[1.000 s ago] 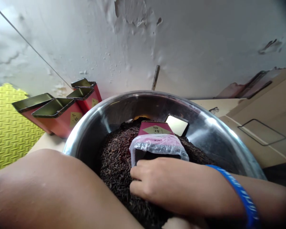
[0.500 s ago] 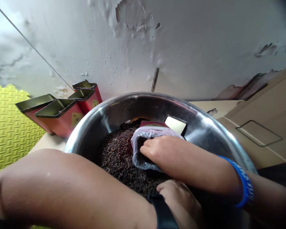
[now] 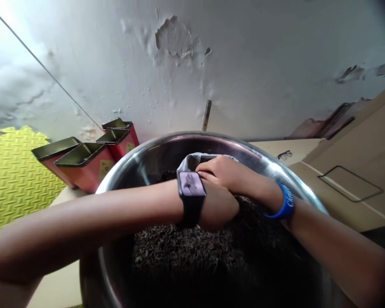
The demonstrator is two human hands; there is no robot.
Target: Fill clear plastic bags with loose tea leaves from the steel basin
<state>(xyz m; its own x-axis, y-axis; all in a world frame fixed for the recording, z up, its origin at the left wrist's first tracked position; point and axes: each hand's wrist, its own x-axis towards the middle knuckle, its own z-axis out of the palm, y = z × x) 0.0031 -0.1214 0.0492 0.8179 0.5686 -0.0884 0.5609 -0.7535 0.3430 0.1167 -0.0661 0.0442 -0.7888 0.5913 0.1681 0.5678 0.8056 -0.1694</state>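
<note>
- Clear plastic bag (image 3: 188, 161) is sitting near mid-frame; at its mouth the right hand (image 3: 224, 172) is resting, fingers curled, though I cannot tell whether they are gripping.
- Left hand (image 3: 218, 209) is showing just below in the frame, its fingers hidden, so I cannot tell their state.
- Bag film is looking thin, soft and probably slippery; its crumpled rim is likely offering the surest hold.
- Dark leaves (image 3: 186, 248), lower centre, are appearing light, dry and brittle.
- Steel bowl (image 3: 160, 155) is surrounding them, looking stiff.
</note>
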